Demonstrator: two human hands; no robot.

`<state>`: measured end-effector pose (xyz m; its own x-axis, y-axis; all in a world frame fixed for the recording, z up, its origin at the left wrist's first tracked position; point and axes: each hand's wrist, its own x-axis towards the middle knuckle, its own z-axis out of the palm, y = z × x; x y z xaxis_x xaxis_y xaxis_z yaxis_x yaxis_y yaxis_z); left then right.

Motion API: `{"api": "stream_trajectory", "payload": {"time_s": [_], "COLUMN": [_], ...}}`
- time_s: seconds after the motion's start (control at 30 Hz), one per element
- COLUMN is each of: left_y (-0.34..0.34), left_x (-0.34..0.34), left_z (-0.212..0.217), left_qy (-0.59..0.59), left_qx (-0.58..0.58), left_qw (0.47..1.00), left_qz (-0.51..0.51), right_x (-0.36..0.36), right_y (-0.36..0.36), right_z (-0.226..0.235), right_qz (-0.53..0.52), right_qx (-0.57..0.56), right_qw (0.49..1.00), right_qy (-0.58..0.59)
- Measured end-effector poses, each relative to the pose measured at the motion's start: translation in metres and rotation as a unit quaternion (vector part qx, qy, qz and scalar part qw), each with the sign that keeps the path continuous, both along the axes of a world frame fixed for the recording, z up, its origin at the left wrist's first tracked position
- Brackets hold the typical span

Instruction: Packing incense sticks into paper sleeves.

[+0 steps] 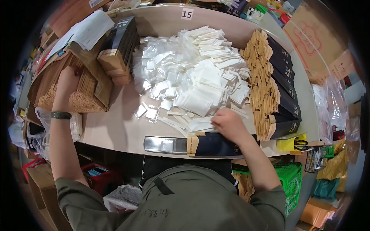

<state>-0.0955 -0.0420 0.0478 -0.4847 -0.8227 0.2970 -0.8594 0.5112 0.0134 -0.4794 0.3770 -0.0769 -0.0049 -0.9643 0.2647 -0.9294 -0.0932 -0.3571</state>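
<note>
My left hand (68, 80) reaches into an open cardboard box (102, 86), resting on a dense stack of thin brown paper sleeves (75, 94). Its fingertips are mostly hidden, so whether they hold a sleeve cannot be told. The fingers of my right hand (231, 124) are pinched at the end of a flat white paper packet (201, 124) near the table's front edge. Just below that hand lies a dark blue and tan sleeve (216, 144), with a shiny clear-wrapped piece (165, 145) sticking out of its left end.
A large heap holds clear sachets (158, 63) and white packets (204, 82). To its right stand rows of filled dark blue sleeves (283, 90) with wooden pieces (260, 82) showing. More dark sleeves (119, 42) are stacked at the left. A yellow holder with black-handled scissors (300, 143) is at the right edge.
</note>
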Motion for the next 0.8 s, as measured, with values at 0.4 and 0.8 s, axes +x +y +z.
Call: {"api": "stream_trajectory", "payload": {"time_s": [0.4,0.8], "left_y": [0.121,0.264], "left_x": [0.075,0.008], "left_z": [-0.068,-0.163], "left_qy": [0.457,0.488], "left_qx": [0.078,0.384], "left_qw": [0.884,0.783], "left_qz": [0.057,-0.043], "right_x": [0.053,0.123], "right_y": [-0.023,-0.041], "right_z": [0.006,-0.015], "right_qz": [-0.076,0.104], "right_qx": [0.077,0.182], "right_qw": [0.984,0.969], "right_qy": [-0.140,-0.128]}}
